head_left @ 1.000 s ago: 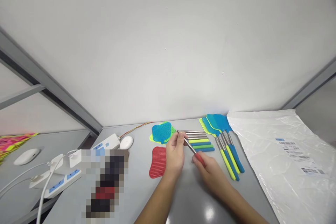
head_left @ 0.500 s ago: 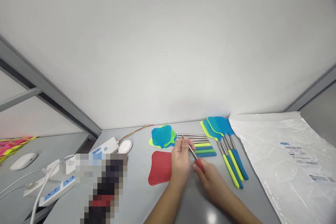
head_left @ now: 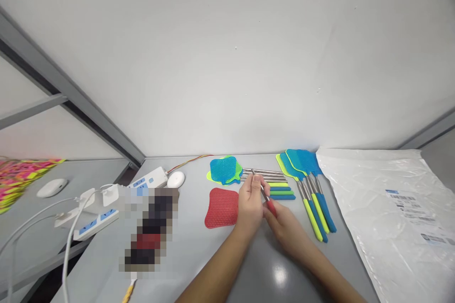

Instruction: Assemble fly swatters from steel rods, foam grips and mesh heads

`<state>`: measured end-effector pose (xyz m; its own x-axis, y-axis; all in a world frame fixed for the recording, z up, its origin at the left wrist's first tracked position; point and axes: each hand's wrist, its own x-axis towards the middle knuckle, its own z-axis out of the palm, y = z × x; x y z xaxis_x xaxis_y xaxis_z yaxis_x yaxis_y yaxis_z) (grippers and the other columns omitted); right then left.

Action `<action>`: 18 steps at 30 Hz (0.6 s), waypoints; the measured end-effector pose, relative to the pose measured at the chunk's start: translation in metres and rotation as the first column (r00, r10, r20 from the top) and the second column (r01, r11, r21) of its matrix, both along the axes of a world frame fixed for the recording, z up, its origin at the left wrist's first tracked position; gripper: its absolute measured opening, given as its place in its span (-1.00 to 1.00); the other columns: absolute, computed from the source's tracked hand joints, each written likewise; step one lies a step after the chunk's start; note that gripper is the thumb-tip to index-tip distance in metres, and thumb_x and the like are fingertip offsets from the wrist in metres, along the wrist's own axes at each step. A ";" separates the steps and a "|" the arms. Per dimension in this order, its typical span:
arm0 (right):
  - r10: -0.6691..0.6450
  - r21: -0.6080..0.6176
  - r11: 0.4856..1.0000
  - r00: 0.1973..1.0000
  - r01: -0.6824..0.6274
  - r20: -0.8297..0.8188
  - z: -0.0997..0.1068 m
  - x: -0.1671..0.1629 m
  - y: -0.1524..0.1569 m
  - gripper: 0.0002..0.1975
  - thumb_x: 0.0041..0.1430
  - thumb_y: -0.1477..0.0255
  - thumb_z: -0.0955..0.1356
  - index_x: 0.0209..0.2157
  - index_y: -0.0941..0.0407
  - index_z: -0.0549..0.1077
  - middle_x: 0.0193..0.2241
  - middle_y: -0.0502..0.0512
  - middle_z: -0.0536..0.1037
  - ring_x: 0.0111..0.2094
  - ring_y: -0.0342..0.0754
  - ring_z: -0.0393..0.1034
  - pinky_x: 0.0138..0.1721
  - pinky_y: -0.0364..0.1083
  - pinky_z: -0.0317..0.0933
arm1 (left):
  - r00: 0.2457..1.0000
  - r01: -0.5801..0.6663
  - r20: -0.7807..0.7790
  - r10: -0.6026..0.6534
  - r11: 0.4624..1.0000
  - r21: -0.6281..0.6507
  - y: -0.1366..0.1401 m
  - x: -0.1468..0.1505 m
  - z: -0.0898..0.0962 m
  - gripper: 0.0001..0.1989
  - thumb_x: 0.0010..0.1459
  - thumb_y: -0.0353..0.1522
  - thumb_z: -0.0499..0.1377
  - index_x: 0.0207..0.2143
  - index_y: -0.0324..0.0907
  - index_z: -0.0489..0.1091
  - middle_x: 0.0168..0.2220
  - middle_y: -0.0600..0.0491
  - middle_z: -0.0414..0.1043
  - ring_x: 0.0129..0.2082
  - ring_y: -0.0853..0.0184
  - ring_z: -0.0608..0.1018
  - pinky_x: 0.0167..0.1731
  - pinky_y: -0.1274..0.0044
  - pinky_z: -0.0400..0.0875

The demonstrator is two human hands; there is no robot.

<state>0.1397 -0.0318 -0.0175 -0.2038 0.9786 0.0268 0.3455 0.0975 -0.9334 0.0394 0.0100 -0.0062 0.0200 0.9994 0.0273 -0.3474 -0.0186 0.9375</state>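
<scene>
My left hand (head_left: pixel 251 199) is closed around a thin metal rod (head_left: pixel 263 191), whose bare tip rises above the fingers. My right hand (head_left: pixel 282 223) grips the red handle (head_left: pixel 271 208) at the rod's lower end. Beside my left hand lies a red perforated fly swatter head (head_left: pixel 222 209); its right edge is hidden behind that hand, so I cannot tell whether it is joined to the rod. Just beyond my hands is a stack of fly swatters with blue and green heads (head_left: pixel 223 171), metal rods and coloured handles (head_left: pixel 282 191).
Several more fly swatters (head_left: pixel 314 199) lie fanned out on the right, next to a white plastic mailer bag (head_left: pixel 377 199). On the left are a power strip (head_left: pixel 95 223) with cables, a white round device (head_left: pixel 176 180) and a blurred dark object (head_left: pixel 151 232). A wall (head_left: pixel 227 80) closes off the back.
The camera view has shifted, so everything on the table appears higher in the picture. Both hands keep their hold on the rod and red handle, with little visible movement between them.
</scene>
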 end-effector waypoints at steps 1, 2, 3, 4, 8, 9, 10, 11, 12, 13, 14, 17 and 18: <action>0.005 0.008 1.000 1.000 -0.005 -0.013 0.000 -0.002 0.001 -0.76 0.29 0.28 0.17 -0.34 0.09 0.36 -0.38 0.09 0.50 -0.34 0.00 0.37 -0.28 -0.10 0.22 | 1.000 0.006 0.021 -0.006 1.000 -0.009 0.000 0.000 0.001 -0.65 0.24 -0.08 0.02 -0.44 -0.16 0.26 -0.56 0.13 0.27 -0.54 0.43 0.30 -0.47 0.59 0.23; 0.009 0.016 1.000 1.000 -0.009 -0.029 0.000 -0.005 0.003 -0.76 0.28 0.28 0.16 -0.27 0.09 0.38 -0.33 0.12 0.51 -0.30 0.01 0.38 -0.24 -0.08 0.24 | 0.999 0.021 0.039 -0.020 1.000 -0.019 0.000 -0.001 0.002 -0.65 0.24 -0.08 0.02 -0.43 -0.15 0.26 -0.58 0.14 0.26 -0.56 0.44 0.29 -0.48 0.60 0.23; 0.010 0.027 1.000 0.999 -0.009 -0.048 0.000 -0.007 0.004 -0.74 0.28 0.28 0.16 -0.19 0.09 0.38 -0.28 0.14 0.51 -0.25 0.02 0.39 -0.20 -0.07 0.24 | 0.998 0.044 0.056 -0.042 0.999 -0.027 0.000 -0.001 0.003 -0.65 0.23 -0.07 0.03 -0.42 -0.15 0.26 -0.60 0.15 0.25 -0.58 0.45 0.28 -0.49 0.60 0.22; 0.006 0.040 0.999 0.998 -0.004 -0.067 -0.001 -0.009 0.006 -0.71 0.27 0.27 0.16 -0.11 0.09 0.37 -0.24 0.16 0.50 -0.21 0.03 0.39 -0.16 -0.06 0.24 | 0.995 0.067 0.075 -0.065 0.997 -0.030 0.000 -0.002 0.005 -0.65 0.22 -0.07 0.04 -0.42 -0.15 0.26 -0.60 0.15 0.25 -0.59 0.45 0.28 -0.50 0.60 0.23; -0.017 -0.003 1.000 0.992 0.016 -0.125 -0.004 -0.012 0.002 -0.69 0.25 0.23 0.20 -0.07 0.09 0.32 -0.34 0.09 0.48 -0.33 -0.04 0.39 -0.24 -0.09 0.25 | 0.967 0.040 0.254 -0.031 0.999 -0.028 0.003 -0.011 0.018 -0.67 0.22 -0.07 0.04 -0.37 -0.14 0.24 -0.59 0.18 0.24 -0.60 0.46 0.31 -0.43 0.55 0.31; -0.017 -0.043 0.999 0.991 0.011 -0.135 -0.005 -0.012 -0.001 -0.72 0.26 0.21 0.20 -0.13 0.09 0.33 -0.44 0.02 0.45 -0.43 -0.07 0.36 -0.32 -0.11 0.24 | 0.950 -0.001 0.313 0.010 1.000 -0.027 0.005 -0.015 0.022 -0.69 0.23 -0.07 0.04 -0.35 -0.12 0.23 -0.58 0.20 0.22 -0.61 0.47 0.31 -0.41 0.54 0.33; -0.015 -0.079 0.997 0.989 0.004 -0.147 -0.006 -0.011 -0.003 -0.73 0.27 0.19 0.19 -0.20 0.09 0.33 -0.53 -0.04 0.40 -0.51 -0.10 0.31 -0.40 -0.13 0.22 | 0.931 -0.040 0.362 0.047 0.999 -0.026 0.007 -0.019 0.025 -0.71 0.23 -0.08 0.04 -0.33 -0.11 0.23 -0.58 0.21 0.21 -0.62 0.48 0.30 -0.38 0.53 0.35; -0.016 -0.105 0.995 0.987 -0.001 -0.159 -0.007 -0.009 -0.006 -0.72 0.28 0.18 0.17 -0.26 0.09 0.32 -0.60 -0.09 0.35 -0.58 -0.13 0.26 -0.46 -0.15 0.18 | 0.914 -0.073 0.399 0.075 0.997 -0.022 0.009 -0.024 0.027 -0.72 0.23 -0.09 0.05 -0.32 -0.11 0.23 -0.57 0.22 0.21 -0.63 0.49 0.30 -0.36 0.52 0.36; -0.019 -0.118 0.993 0.986 -0.001 -0.168 -0.007 -0.008 -0.008 -0.70 0.28 0.16 0.17 -0.31 0.09 0.31 -0.64 -0.12 0.30 -0.61 -0.14 0.22 -0.50 -0.16 0.14 | 0.900 -0.099 0.425 0.096 0.995 -0.016 0.010 -0.028 0.029 -0.73 0.23 -0.10 0.06 -0.31 -0.10 0.23 -0.56 0.22 0.21 -0.63 0.50 0.30 -0.34 0.51 0.37; -0.021 -0.124 0.992 0.985 -0.001 -0.174 -0.008 -0.007 -0.010 -0.69 0.28 0.15 0.17 -0.34 0.09 0.30 -0.66 -0.13 0.28 -0.63 -0.15 0.20 -0.52 -0.16 0.11 | 0.889 -0.119 0.443 0.112 0.993 -0.014 0.012 -0.032 0.030 -0.74 0.23 -0.10 0.06 -0.31 -0.10 0.24 -0.55 0.22 0.22 -0.63 0.51 0.30 -0.32 0.50 0.38; -0.020 -0.128 0.992 0.984 -0.002 -0.176 -0.008 -0.007 -0.011 -0.67 0.27 0.13 0.17 -0.36 0.10 0.30 -0.68 -0.14 0.26 -0.64 -0.16 0.18 -0.54 -0.17 0.09 | 0.881 -0.136 0.455 0.128 0.991 -0.016 0.013 -0.035 0.030 -0.74 0.23 -0.10 0.07 -0.31 -0.10 0.24 -0.54 0.22 0.22 -0.63 0.51 0.29 -0.31 0.49 0.38; -0.007 -0.104 0.995 0.988 -0.009 -0.153 -0.008 -0.005 -0.010 -0.63 0.26 0.10 0.17 -0.43 0.10 0.29 -0.71 -0.14 0.21 -0.65 -0.16 0.12 -0.57 -0.17 0.03 | 0.863 -0.171 0.476 0.168 0.985 -0.037 0.013 -0.041 0.026 -0.73 0.21 -0.09 0.08 -0.32 -0.10 0.25 -0.53 0.22 0.24 -0.62 0.52 0.30 -0.31 0.49 0.39; -0.009 -0.070 0.998 0.991 -0.001 -0.131 -0.007 -0.004 -0.010 -0.61 0.26 0.10 0.18 -0.46 0.10 0.29 -0.71 -0.13 0.21 -0.64 -0.16 0.12 -0.56 -0.17 0.02 | 0.858 -0.180 0.482 0.179 0.983 -0.046 0.012 -0.042 0.024 -0.72 0.21 -0.09 0.09 -0.32 -0.10 0.25 -0.52 0.22 0.25 -0.62 0.52 0.31 -0.31 0.49 0.39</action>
